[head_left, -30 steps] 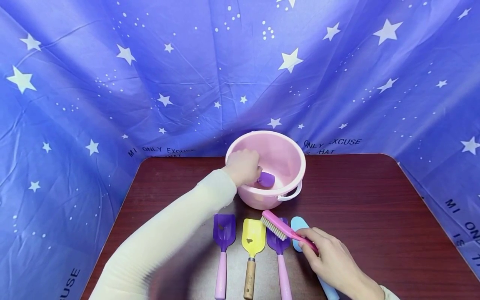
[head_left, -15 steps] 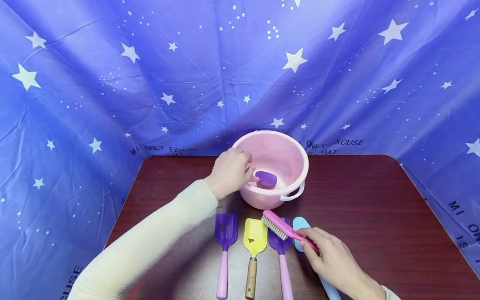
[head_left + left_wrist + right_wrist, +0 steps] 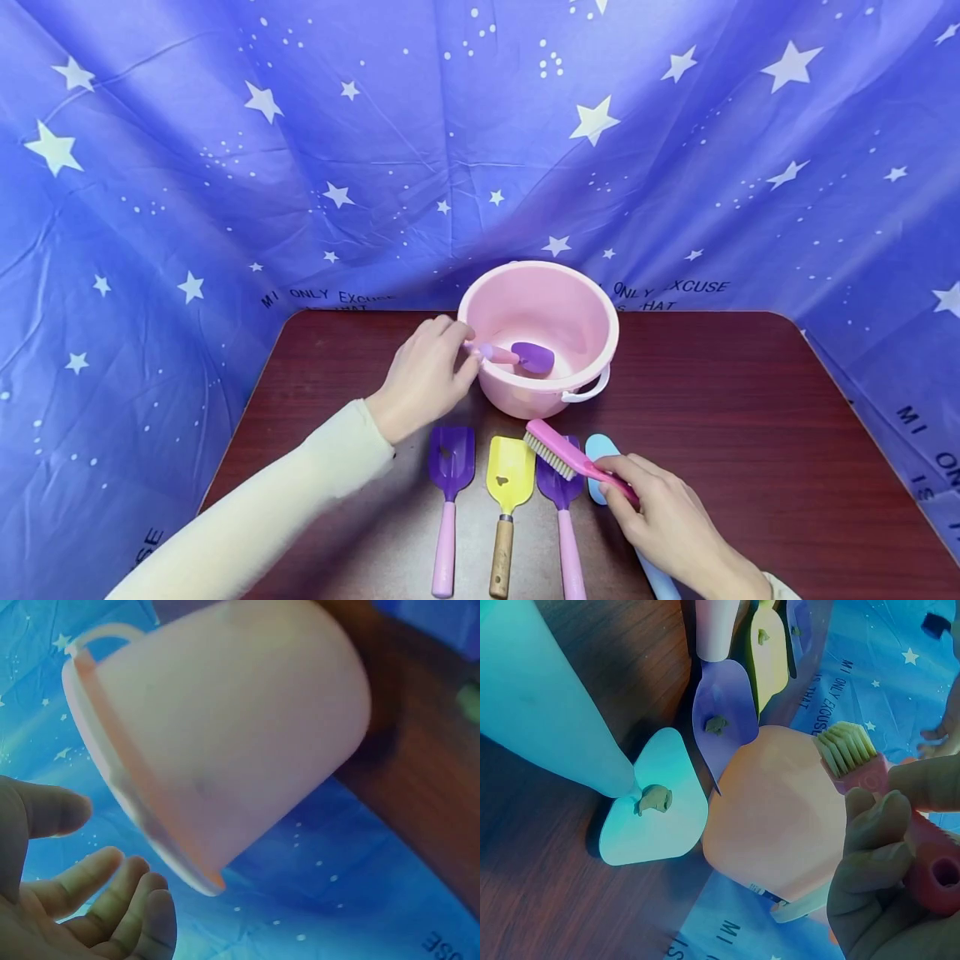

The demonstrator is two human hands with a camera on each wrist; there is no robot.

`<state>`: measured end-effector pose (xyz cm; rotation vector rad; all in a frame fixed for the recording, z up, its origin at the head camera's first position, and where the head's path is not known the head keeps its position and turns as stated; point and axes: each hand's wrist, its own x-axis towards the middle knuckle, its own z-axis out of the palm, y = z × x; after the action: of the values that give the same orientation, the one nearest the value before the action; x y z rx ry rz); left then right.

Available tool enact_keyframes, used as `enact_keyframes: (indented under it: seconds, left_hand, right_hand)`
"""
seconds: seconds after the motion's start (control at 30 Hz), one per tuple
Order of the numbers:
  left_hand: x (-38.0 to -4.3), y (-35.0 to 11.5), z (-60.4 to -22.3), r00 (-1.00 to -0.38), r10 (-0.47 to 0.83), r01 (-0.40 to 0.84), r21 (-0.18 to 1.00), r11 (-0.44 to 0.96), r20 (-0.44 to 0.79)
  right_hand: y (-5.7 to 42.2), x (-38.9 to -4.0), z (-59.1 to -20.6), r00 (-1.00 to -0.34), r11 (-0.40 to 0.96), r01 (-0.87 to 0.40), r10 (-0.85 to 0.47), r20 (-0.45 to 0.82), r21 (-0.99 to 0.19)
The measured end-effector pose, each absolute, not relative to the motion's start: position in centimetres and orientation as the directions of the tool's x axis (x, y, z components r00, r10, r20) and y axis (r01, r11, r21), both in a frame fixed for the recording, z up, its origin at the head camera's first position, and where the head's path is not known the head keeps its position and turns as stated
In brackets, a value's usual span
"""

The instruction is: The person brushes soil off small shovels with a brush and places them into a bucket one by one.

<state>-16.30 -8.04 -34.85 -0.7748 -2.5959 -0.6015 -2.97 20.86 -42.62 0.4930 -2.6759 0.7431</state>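
The pink bucket stands upright near the back of the table, its white handle hanging on the right. Inside leans a small shovel with a purple blade and a pink handle. Just left of the rim, my left hand is relaxed; the left wrist view shows bare space between thumb and fingers. My right hand pinches a pink brush, bristles facing left and down. The brush head overlaps a purple shovel in the head view. A blue shovel lies under the right hand.
On the table's front part, another purple shovel and a yellow shovel with a wooden handle lie side by side. Brown bits stick to several blades. A blue star-patterned cloth hangs close behind the dark wooden table.
My left hand has drawn back out of the bucket to the left, letting go of the small shovel, which stays inside. The right hand and brush hold still.
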Motion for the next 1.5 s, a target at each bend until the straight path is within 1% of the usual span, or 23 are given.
enact_keyframes:
  seconds: [0.07, 0.47, 0.6, 0.77, 0.97, 1.17, 1.5]
  left_hand:
    - [-15.6, -8.6, -35.4, -0.786, 0.424, 0.580, 0.301, 0.757, 0.450]
    - [-11.2, -11.3, -39.9, -0.849, 0.356, 0.503, 0.393, 0.770, 0.390]
    - [-10.0, -11.7, -41.5, -0.876, 0.329, 0.464, 0.428, 0.776, 0.353]
    - [-8.6, -12.2, -43.3, -0.907, 0.295, 0.407, 0.443, 0.799, 0.301]
    - [-7.1, -12.3, -44.9, -0.923, 0.295, 0.379, 0.454, 0.806, 0.245]
    - [-5.9, -12.5, -45.9, -0.927, 0.300, 0.373, 0.462, 0.804, 0.227]
    - [-4.3, -12.8, -48.0, -0.958, 0.258, 0.285, 0.493, 0.822, 0.123]
  right_hand:
    - [20.8, -3.0, -42.7, -0.889, 0.804, -0.408, -0.241, 0.390, -0.433]
    - [20.8, -3.1, -42.7, -0.890, 0.810, -0.400, -0.233, 0.392, -0.428]
    - [20.9, -3.1, -42.7, -0.889, 0.812, -0.401, -0.234, 0.394, -0.424]
    - [20.9, -3.1, -42.7, -0.887, 0.810, -0.404, -0.235, 0.397, -0.425]
    - [21.0, -3.1, -42.7, -0.888, 0.811, -0.403, -0.236, 0.394, -0.423]
    - [21.1, -3.0, -42.7, -0.892, 0.815, -0.396, -0.231, 0.389, -0.423]
    - [21.1, -3.0, -42.7, -0.884, 0.798, -0.417, -0.244, 0.399, -0.435]
